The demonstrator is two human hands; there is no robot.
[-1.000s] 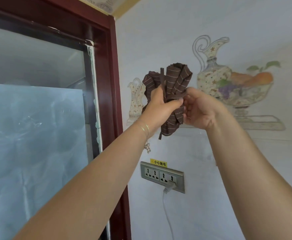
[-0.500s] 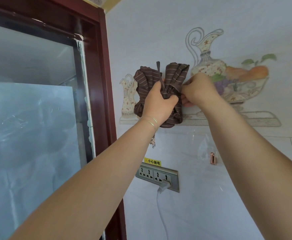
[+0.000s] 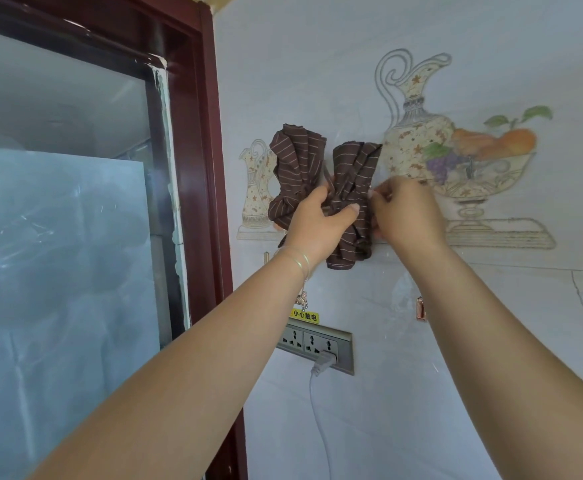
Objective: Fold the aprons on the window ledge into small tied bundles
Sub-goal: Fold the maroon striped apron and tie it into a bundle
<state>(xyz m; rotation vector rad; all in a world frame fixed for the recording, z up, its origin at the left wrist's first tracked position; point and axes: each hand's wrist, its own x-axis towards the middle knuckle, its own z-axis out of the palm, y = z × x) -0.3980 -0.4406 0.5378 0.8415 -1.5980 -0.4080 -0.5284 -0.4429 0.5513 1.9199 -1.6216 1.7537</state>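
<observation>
Two brown striped apron bundles are up against the white wall, each tied round its middle. The left bundle [image 3: 295, 168] hangs there by itself. My left hand [image 3: 321, 220] grips the right bundle [image 3: 354, 168] round its tied middle, thumb across the front. My right hand [image 3: 404, 213] is at that bundle's right side, its fingertips pinching at the tie; what they hold is too small to tell exactly. The lower end of the right bundle hangs below my hands.
A dark red window frame [image 3: 210, 168] with taped glass stands at the left. Below the bundles are a wall socket strip [image 3: 314, 344] with a white plug and cord, a small metal hook [image 3: 420, 308], and painted jug and fruit-bowl tiles [image 3: 456, 147].
Both hands have carried the bundle up to the wall, beside the one hanging there. The two bundles now show clearly apart, and my right hand has moved to the bundle's right side.
</observation>
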